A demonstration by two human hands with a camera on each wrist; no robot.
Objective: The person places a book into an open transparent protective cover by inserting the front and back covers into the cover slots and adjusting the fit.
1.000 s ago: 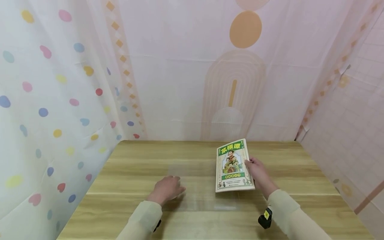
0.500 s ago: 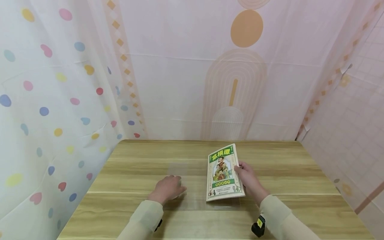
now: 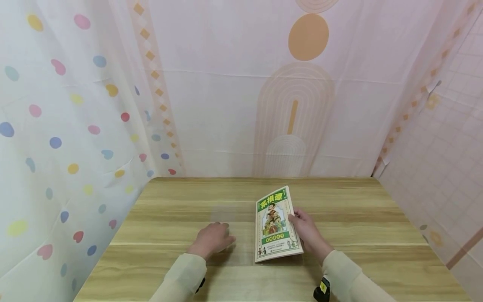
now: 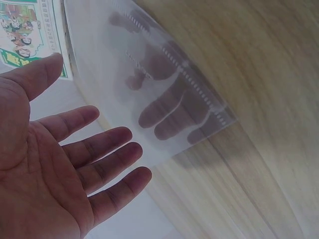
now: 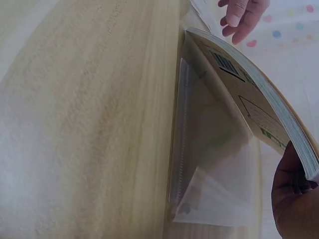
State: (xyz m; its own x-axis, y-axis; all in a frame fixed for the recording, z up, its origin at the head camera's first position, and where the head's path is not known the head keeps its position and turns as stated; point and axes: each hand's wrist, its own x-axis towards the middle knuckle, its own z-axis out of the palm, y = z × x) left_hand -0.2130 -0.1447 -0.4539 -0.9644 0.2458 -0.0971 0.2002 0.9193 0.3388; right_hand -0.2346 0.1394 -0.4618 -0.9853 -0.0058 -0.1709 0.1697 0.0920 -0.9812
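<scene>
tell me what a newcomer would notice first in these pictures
The green-and-cream book stands out first, held at its right edge by the right hand, tilted over the table. Next comes the left hand, near a clear sheet lying on the tabletop. Behind, a big orange circle marks the pale curtain.

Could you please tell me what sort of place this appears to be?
Probably an indoor tabletop workspace, perhaps a makeshift recording booth: a wood-grain table, patterned hangings on three sides, and a small black device at the right wrist.
</scene>
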